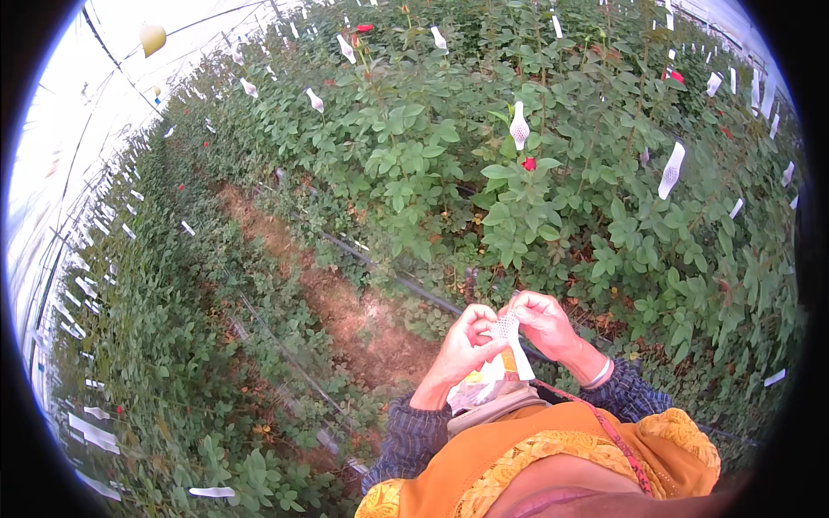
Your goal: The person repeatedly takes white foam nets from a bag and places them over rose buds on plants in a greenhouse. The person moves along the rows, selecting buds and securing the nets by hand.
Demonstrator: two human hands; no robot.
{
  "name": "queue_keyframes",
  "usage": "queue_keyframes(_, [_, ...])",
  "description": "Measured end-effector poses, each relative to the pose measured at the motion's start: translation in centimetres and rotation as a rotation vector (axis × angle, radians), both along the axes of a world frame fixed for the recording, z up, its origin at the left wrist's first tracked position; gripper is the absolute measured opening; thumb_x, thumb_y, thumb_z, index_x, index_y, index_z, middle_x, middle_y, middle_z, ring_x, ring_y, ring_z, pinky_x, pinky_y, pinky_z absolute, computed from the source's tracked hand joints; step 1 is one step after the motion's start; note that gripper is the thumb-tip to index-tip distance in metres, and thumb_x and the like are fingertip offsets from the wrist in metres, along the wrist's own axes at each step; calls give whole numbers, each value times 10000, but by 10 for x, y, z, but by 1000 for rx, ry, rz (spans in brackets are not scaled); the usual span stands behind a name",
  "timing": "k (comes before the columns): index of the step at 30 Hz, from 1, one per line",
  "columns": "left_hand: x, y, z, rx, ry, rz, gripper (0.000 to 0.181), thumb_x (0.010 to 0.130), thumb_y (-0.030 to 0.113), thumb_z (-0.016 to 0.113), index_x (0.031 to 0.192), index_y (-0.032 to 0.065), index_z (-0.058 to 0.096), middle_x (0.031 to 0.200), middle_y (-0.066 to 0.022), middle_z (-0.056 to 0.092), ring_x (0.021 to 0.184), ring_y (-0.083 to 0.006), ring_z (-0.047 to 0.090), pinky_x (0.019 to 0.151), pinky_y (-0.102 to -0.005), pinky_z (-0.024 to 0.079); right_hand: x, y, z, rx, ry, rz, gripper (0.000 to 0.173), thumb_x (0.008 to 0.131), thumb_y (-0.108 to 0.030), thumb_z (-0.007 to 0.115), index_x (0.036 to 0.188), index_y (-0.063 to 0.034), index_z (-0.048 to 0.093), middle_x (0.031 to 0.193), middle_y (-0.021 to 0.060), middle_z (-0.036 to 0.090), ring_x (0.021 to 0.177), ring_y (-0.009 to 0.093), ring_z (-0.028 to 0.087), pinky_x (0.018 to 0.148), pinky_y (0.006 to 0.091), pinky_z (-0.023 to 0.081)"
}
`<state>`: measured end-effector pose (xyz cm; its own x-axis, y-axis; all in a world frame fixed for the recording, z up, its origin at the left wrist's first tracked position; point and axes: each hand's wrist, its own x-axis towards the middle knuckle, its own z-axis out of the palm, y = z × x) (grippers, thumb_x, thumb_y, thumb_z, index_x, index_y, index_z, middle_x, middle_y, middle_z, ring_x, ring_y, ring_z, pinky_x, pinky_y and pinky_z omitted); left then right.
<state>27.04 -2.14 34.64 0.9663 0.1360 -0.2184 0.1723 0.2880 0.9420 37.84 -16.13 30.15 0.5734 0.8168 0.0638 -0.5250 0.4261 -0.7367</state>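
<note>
My left hand (pixel 465 346) and my right hand (pixel 545 322) are raised close together in front of my waist. Between them they pinch a white foam mesh sleeve (pixel 504 326), and a smooth white strip of it hangs below the fingers of my right hand. Under my hands sits an open bag (pixel 482 414) at my waist, with clear plastic and white and yellow items in it. Ahead, a rose bush carries a white mesh sleeve (pixel 519 127) on an upright stem, just above a red rose bloom (pixel 530 164). Another sleeve (pixel 671 171) tilts at the right.
Dense rose bushes (pixel 414 155) fill the front and right, many stems bearing white sleeves. A bare soil path (pixel 337 304) runs from upper left towards me. Dark irrigation pipes (pixel 414 285) lie along the row. More bushes (pixel 162 337) stand at the left, under greenhouse sheeting.
</note>
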Motion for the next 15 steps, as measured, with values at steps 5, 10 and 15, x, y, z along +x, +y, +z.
queue_keyframes(5, [47, 58, 21, 386, -144, 192, 158, 785, 34, 699, 816, 55, 545, 697, 19, 602, 536, -18, 524, 424, -152, 364, 71, 61, 45, 2, -320, 169, 129, 871, -140, 612, 810, -47, 547, 776, -21, 550, 708, 55, 498, 656, 221, 420])
queue_keyframes(10, [130, 134, 93, 610, -379, 463, 157, 812, 14, 644, 755, 29, 498, 689, 17, 568, 620, -30, 533, 530, -185, 425, 136, 144, 135, -114, -497, -68, 75, 759, -24, 616, 780, -42, 546, 740, 9, 588, 686, 76, 581, 599, 237, 479])
queue_keyframes(15, [226, 216, 174, 1096, -636, 700, 209, 730, 102, 668, 693, 16, 480, 545, -59, 552, 528, -146, 580, 500, -290, 445, 213, 227, 219, -326, -1198, -794, 136, 697, -129, 602, 746, -14, 549, 648, 125, 593, 647, 257, 614, 614, 350, 484])
